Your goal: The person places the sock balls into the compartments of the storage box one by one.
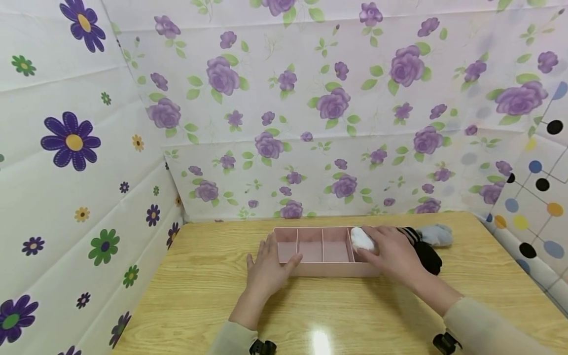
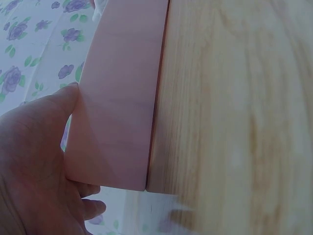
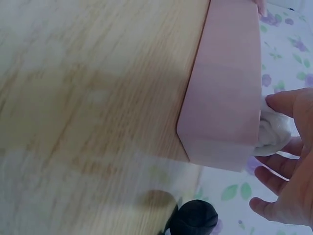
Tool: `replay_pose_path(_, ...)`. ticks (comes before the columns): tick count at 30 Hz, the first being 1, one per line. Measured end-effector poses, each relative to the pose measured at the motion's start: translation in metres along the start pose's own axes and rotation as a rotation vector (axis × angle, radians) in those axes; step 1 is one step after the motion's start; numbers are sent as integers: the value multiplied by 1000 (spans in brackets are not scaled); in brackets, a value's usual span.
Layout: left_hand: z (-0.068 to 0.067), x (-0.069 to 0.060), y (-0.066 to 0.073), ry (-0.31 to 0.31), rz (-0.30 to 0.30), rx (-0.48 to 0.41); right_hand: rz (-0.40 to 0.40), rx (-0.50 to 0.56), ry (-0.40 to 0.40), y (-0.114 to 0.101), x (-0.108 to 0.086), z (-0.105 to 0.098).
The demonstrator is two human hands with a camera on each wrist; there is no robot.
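Observation:
A pink box (image 1: 328, 269) with several compartments in a row stands on the wooden table. The right hand (image 1: 392, 251) pinches a white rolled cloth item (image 1: 361, 239) at the rightmost compartment. In the right wrist view that white roll (image 3: 273, 133) shows above the box's rim between thumb and fingers of the right hand (image 3: 293, 166). At the box's left end rests the left hand (image 1: 267, 268), its thumb over the front rim; in the left wrist view the left hand (image 2: 41, 156) touches the box (image 2: 115, 98) at its end. The other compartments in view hold nothing.
To the right of the box lie a grey bundle (image 1: 436, 235), a black bundle (image 1: 428, 258) and a black-and-white striped piece (image 1: 410, 235), close beside the right hand. Flower-patterned sheets (image 1: 310, 123) stand behind and to the left of the table (image 1: 199, 296).

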State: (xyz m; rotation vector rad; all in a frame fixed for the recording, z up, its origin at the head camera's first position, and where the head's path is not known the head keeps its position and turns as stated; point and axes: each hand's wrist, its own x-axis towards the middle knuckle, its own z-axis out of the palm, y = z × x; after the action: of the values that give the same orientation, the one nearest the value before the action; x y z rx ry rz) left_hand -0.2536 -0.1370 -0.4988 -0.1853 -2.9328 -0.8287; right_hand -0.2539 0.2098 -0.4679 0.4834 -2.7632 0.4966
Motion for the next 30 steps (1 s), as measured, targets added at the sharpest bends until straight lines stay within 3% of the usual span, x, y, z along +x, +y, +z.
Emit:
replay_pose_path(15, 1, 0, 1, 3, -1, -8, -19, -32, 0, 5, -1, 11)
replay_pose_path(22, 0, -1, 2, 2, -1, -17, -37, -35, 20, 6, -5, 5)
replay_pose_path(30, 1, 0, 1, 4, -3, -7, 5, -21, 48, 15, -11, -7)
